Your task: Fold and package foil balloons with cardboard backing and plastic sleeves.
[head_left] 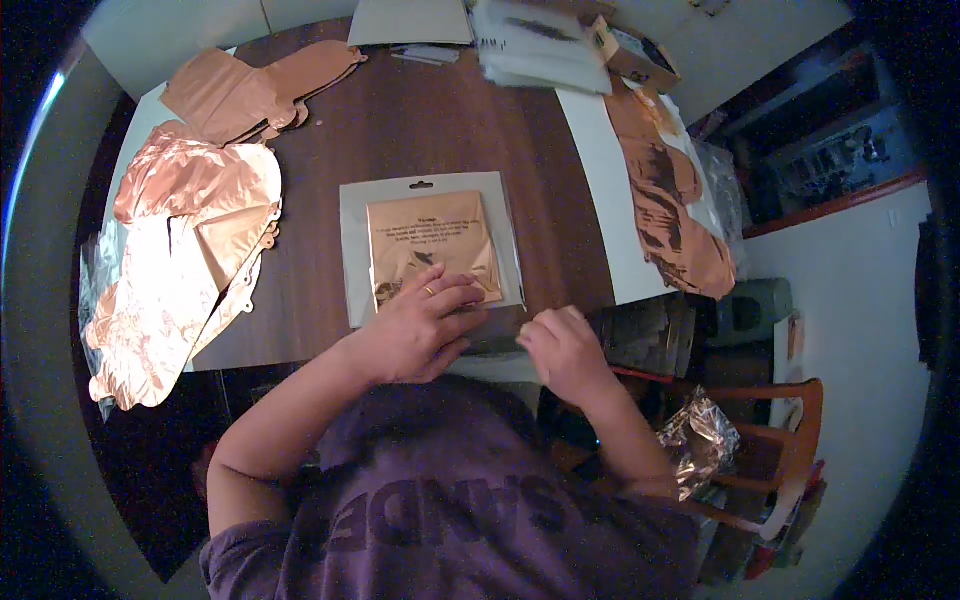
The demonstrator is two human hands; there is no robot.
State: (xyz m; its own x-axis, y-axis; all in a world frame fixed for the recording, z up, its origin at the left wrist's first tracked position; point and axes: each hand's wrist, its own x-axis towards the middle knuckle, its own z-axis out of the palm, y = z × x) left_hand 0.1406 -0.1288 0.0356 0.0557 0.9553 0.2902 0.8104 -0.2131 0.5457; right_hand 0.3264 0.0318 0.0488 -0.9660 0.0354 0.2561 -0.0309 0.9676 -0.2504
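Observation:
On the table in front of me lies a flat clear plastic bag (355, 235) with a hang hole at its top. Inside it is a folded rose-gold foil balloon (430, 225) with dark print on it. My left hand (430, 320) rests on the lower part of the bag, its fingers stretched out and a ring on one of them. Just past the bag's lower right corner, at the table's near edge, is my right hand (565, 350). Its fingers are curled together, and whatever they may pinch is too small to make out.
Rose-gold foil balloons (200, 230) are piled flat on the left, and more (665, 190) lie along the right side. A stack of clear bags (540, 45) and a small open box (635, 55) stand at the back. A wooden chair (800, 430) is at my right.

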